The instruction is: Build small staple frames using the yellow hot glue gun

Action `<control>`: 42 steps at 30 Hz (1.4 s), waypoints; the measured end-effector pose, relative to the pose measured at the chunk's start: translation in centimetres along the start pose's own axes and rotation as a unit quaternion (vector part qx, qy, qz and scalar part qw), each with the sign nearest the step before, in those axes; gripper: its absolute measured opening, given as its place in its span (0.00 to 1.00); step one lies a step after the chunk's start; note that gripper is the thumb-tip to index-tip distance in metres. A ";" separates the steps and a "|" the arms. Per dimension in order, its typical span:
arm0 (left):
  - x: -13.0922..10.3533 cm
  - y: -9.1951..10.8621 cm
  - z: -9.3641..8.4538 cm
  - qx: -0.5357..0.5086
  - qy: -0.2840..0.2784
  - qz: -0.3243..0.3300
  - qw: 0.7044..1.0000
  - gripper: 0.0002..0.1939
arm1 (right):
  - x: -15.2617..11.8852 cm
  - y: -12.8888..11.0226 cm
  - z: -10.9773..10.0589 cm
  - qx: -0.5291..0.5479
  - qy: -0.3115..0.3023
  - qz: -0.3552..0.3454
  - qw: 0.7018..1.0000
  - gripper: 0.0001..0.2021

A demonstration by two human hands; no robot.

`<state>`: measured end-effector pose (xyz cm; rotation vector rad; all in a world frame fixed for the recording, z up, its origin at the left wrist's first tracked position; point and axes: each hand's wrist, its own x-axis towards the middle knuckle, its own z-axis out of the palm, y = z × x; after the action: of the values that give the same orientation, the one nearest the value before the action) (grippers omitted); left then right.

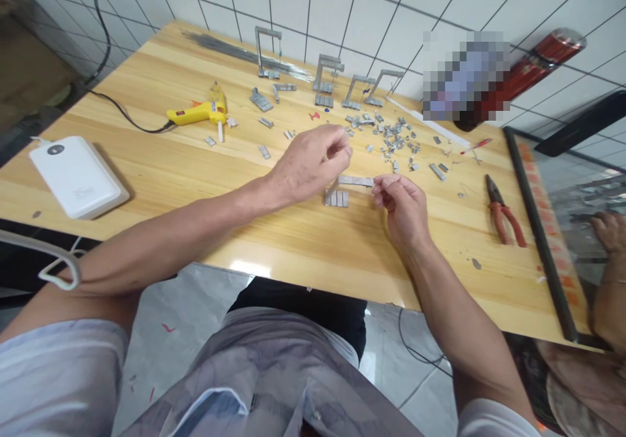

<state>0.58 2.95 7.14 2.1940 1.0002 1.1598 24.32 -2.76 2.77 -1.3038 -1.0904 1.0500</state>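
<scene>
A small grey bracket-shaped stand (337, 198) with a strip-built base and a level top arm stands on the wooden table in front of me. My left hand (313, 162) hovers just above and left of its post, fingers curled into a pinch; whatever they hold is hidden. At the free end of the arm is my right hand (403, 207), thumb and fingertips pressed together. They touch or nearly touch the arm's tip, and I cannot make out what is between them. Beyond the hands lie many loose grey pieces (398, 138).
Similar grey stands (324, 83) line the back near the tiled wall. On the left are a yellow glue gun (195, 112) and a white power bank (78, 176). Red-handled pliers (503, 212) lie right, before a dark-framed panel (542, 235). Another person's hand (609, 229) shows at far right.
</scene>
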 end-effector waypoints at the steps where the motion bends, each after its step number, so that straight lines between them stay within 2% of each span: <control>1: -0.1 -0.1 -0.2 -0.008 0.004 -0.011 1.000 0.08 | 0.1 0.1 -0.1 0.001 0.004 -0.004 1.000 0.13; 4: -0.8 -0.6 -0.7 -0.030 0.027 -0.046 0.998 0.11 | 0.4 0.5 -0.4 -0.011 0.012 -0.016 1.000 0.13; 6: -1.4 -1.2 -0.7 -0.050 0.053 -0.074 0.995 0.18 | 0.4 0.8 -0.6 -0.055 0.008 -0.029 0.998 0.11; 8: -2.1 -1.8 -0.4 -0.080 0.070 -0.097 0.990 0.26 | 0.5 1.1 -0.7 -0.134 -0.020 -0.043 0.990 0.09; 10: -2.6 -2.5 0.2 -0.112 0.077 -0.106 0.985 0.30 | 0.4 1.4 -0.8 -0.224 -0.066 -0.071 0.970 0.09; 13: -3.3 -3.6 1.0 -0.142 0.087 -0.121 0.979 0.31 | 0.4 1.9 -0.8 -0.328 -0.118 -0.144 0.926 0.11; 16: -3.7 -4.4 1.4 -0.147 0.078 -0.137 0.976 0.30 | 0.4 2.1 -0.9 -0.380 -0.144 -0.197 0.892 0.15; 20: -3.7 -4.9 1.3 -0.141 0.058 -0.147 0.977 0.27 | 0.4 2.2 -0.6 -0.431 -0.166 -0.215 0.861 0.18; 25: -3.2 -5.4 1.4 -0.140 0.053 -0.170 0.974 0.27 | 0.6 2.5 0.2 -0.467 -0.179 -0.220 0.837 0.19; 33: -2.9 -6.1 1.7 -0.162 0.045 -0.179 0.969 0.28 | 0.8 2.5 0.3 -0.474 -0.185 -0.216 0.833 0.18; 42: -2.8 -5.7 1.3 -0.162 0.020 -0.215 0.963 0.27 | 0.7 2.4 -0.1 -0.441 -0.171 -0.193 0.859 0.15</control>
<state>-1.61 4.32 1.22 1.6048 1.1400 1.0728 24.63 -2.08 0.35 -1.5019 -2.1687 0.4585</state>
